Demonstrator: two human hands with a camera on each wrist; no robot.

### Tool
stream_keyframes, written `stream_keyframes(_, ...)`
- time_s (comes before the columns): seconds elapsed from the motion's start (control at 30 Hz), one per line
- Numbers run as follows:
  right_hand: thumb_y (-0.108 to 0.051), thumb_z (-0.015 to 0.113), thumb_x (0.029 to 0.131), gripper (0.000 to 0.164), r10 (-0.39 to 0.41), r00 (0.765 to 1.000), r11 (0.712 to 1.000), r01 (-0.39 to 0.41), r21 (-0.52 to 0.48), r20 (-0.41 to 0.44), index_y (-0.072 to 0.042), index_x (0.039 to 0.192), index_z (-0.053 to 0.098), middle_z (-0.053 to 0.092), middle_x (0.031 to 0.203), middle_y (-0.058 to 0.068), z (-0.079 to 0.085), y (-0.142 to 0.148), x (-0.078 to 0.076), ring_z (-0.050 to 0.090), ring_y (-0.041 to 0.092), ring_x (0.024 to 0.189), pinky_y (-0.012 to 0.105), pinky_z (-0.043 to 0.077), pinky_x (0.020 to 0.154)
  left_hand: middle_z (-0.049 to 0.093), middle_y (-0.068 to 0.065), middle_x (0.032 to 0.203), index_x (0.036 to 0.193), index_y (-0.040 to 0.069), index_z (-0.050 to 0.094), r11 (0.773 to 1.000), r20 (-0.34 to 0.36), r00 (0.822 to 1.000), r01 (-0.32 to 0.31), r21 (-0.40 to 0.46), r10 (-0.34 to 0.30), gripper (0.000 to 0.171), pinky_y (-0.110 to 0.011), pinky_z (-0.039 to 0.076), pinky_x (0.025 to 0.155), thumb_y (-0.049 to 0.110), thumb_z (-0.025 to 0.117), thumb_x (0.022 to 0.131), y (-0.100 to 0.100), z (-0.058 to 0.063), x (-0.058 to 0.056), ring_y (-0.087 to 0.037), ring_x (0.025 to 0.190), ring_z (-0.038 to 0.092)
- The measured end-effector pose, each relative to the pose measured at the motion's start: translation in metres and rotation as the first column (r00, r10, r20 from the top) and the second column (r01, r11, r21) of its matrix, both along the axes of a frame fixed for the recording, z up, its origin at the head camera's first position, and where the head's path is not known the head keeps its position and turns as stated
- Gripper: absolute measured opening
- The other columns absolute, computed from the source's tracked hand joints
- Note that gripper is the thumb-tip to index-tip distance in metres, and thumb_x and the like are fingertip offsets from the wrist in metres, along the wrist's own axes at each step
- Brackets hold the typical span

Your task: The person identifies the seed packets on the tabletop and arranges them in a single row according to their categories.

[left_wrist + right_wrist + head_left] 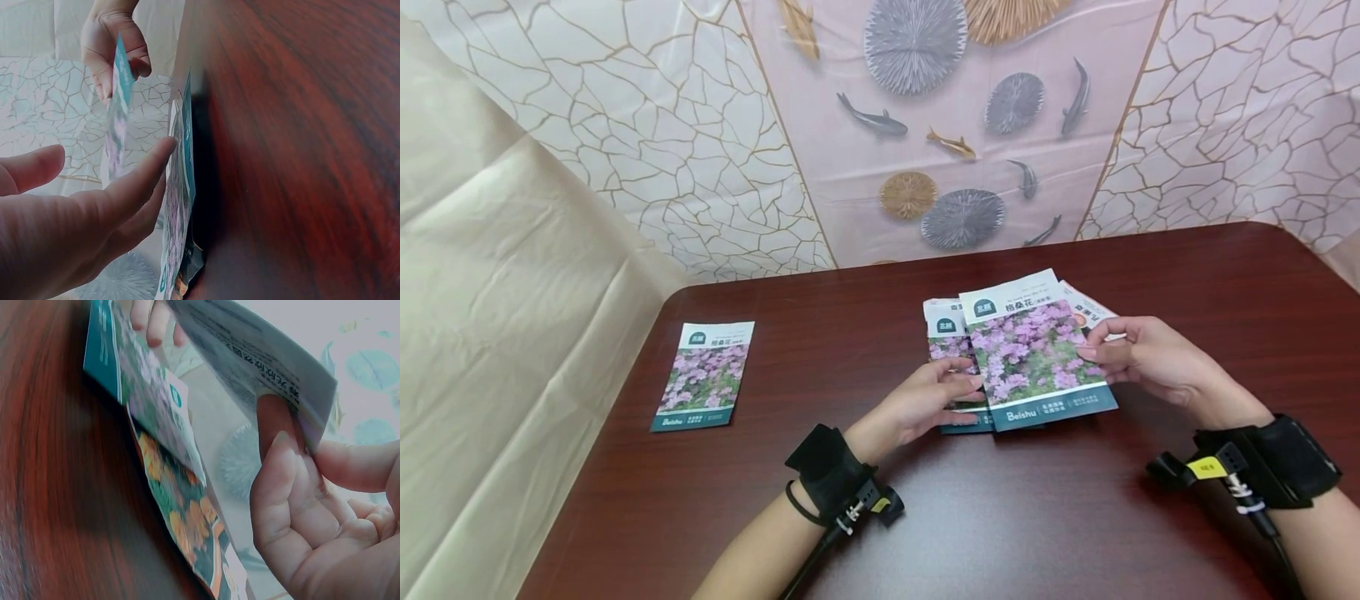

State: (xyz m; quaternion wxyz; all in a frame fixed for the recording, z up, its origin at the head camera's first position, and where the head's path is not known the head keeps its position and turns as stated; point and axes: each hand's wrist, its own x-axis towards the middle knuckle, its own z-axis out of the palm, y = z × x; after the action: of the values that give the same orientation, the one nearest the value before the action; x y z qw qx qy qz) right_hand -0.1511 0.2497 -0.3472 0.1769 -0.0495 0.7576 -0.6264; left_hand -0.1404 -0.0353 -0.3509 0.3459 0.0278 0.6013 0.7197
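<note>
My right hand (1157, 360) pinches a flower seed packet (1033, 354) by its right edge, thumb on the front. The packet has a white top, pink-purple flowers and a teal bottom band; its printed back shows in the right wrist view. It is lifted above a pile of packets, hiding much of them. A similar purple-flowered packet (946, 323) lies on the pile, over a packet with orange flowers (187, 519). My left hand (917, 404) has its fingers extended against the pile, thumb spread apart, at the held packet's left side.
Another purple-flowered packet (703, 375) lies alone on the left of the dark red-brown wooden table (820, 350). Patterned cloth (940, 183) hangs behind the table, and a cream cloth (512, 333) borders it on the left. Both wrists wear black straps with cameras and cables.
</note>
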Motion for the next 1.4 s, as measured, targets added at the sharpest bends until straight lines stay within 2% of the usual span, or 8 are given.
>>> stream_keyframes(0.23, -0.005, 0.059, 0.089, 0.006, 0.001, 1.0, 0.999, -0.002, -0.032, -0.03, -0.007, 0.083, 0.059, 0.055, 0.071, -0.002, 0.005, -0.008, 0.006, 0.053, 0.012, 0.06, 0.028, 0.05, 0.057, 0.053, -0.014, 0.103, 0.134, 0.0, 0.035, 0.998, -0.014, 0.999, -0.046, 0.032, 0.046, 0.043, -0.045, 0.047, 0.085, 0.001, 0.048, 0.093, 0.0, 0.003, 0.002, -0.03, 0.105, 0.054)
stream_keyframes(0.4, -0.002, 0.058, 0.088, 0.007, -0.003, 0.999, 0.998, 0.001, -0.061, -0.044, -0.008, 0.083, 0.059, 0.056, 0.073, -0.001, 0.006, -0.014, 0.009, 0.055, 0.013, 0.061, 0.029, 0.051, 0.059, 0.053, -0.01, 0.094, 0.132, 0.0, 0.037, 0.995, -0.101, 0.99, -0.097, 0.006, 0.097, 0.04, -0.044, 0.049, 0.082, -0.002, 0.047, 0.093, 0.001, 0.005, 0.004, -0.026, 0.095, 0.057)
stream_keyframes(0.63, 0.003, 0.056, 0.087, 0.01, 0.025, 0.999, 0.99, -0.031, -0.141, -0.048, -0.006, 0.083, 0.059, 0.062, 0.071, 0.002, 0.005, -0.021, 0.011, 0.061, 0.016, 0.061, 0.033, 0.053, 0.058, 0.056, -0.011, 0.101, 0.131, 0.004, 0.04, 0.982, -0.211, 0.968, -0.158, -0.1, 0.134, 0.04, -0.037, 0.053, 0.072, 0.001, 0.051, 0.092, -0.001, 0.006, 0.006, -0.018, 0.087, 0.056)
stream_keyframes(0.93, 0.006, 0.052, 0.088, 0.013, 0.095, 0.99, 0.978, -0.111, -0.175, -0.101, -0.004, 0.083, 0.059, 0.063, 0.074, 0.004, 0.005, -0.027, 0.015, 0.062, 0.018, 0.062, 0.034, 0.053, 0.058, 0.053, -0.006, 0.09, 0.135, 0.009, 0.037, 0.973, -0.306, 0.944, -0.173, -0.15, 0.121, 0.051, -0.027, 0.048, 0.059, -0.003, 0.054, 0.089, -0.007, 0.009, 0.011, -0.013, 0.072, 0.051)
stream_keyframes(1.13, 0.006, 0.051, 0.088, 0.011, 0.11, 0.986, 0.982, -0.127, -0.14, -0.122, -0.004, 0.086, 0.058, 0.064, 0.075, 0.005, 0.005, -0.031, 0.017, 0.063, 0.019, 0.064, 0.036, 0.054, 0.06, 0.055, -0.008, 0.09, 0.134, 0.011, 0.038, 0.972, -0.324, 0.938, -0.18, -0.15, 0.124, 0.052, -0.028, 0.048, 0.057, -0.006, 0.055, 0.088, -0.011, 0.012, 0.013, -0.013, 0.068, 0.052)
stream_keyframes(1.4, 0.003, 0.052, 0.09, 0.007, 0.198, 0.964, 0.97, -0.219, -0.106, -0.18, 0.0, 0.094, 0.057, 0.067, 0.081, 0.009, 0.007, -0.03, 0.017, 0.065, 0.023, 0.071, 0.039, 0.054, 0.064, 0.059, -0.011, 0.094, 0.134, 0.012, 0.039, 0.971, -0.334, 0.935, -0.183, -0.157, 0.122, 0.051, -0.031, 0.051, 0.061, -0.004, 0.055, 0.088, -0.021, 0.014, 0.014, -0.014, 0.07, 0.056)
